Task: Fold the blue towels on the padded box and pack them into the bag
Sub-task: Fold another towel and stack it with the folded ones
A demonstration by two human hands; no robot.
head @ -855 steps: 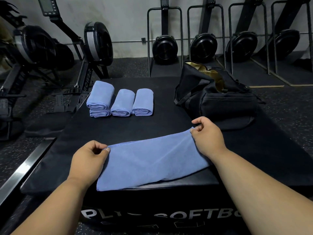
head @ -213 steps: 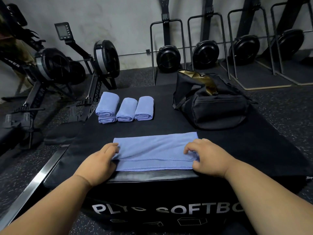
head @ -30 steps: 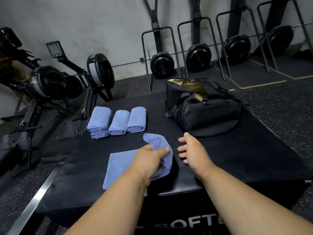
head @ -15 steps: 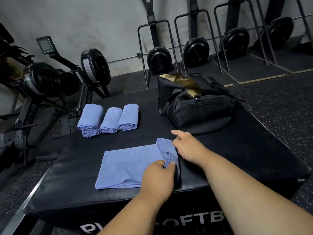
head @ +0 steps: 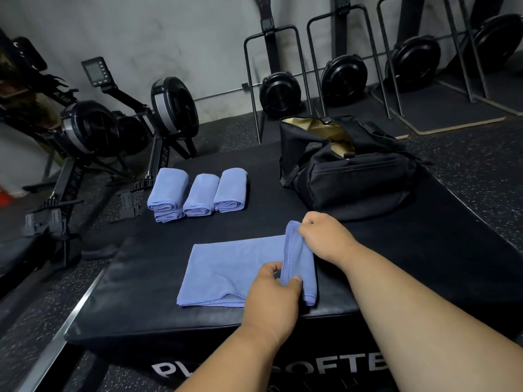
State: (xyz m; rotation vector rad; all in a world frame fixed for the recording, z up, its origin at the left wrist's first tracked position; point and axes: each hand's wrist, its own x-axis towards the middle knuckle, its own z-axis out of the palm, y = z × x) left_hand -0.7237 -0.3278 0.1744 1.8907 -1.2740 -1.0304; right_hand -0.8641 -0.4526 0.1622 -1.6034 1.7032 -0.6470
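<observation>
Four folded towels (head: 198, 195) sit parked at the far left of the padded box (head: 135, 278) — out of the way, I'd guess, until packing. The fifth towel (head: 232, 273) lies flat near the front edge, its right end lifted. Left hand (head: 273, 304) pinches that end's near corner, right hand (head: 322, 236) pinches the far corner — probably so the edge stays straight as it folds leftward. Black bag (head: 351, 179) sits behind, top open, tan lining showing; can't see any towels inside.
</observation>
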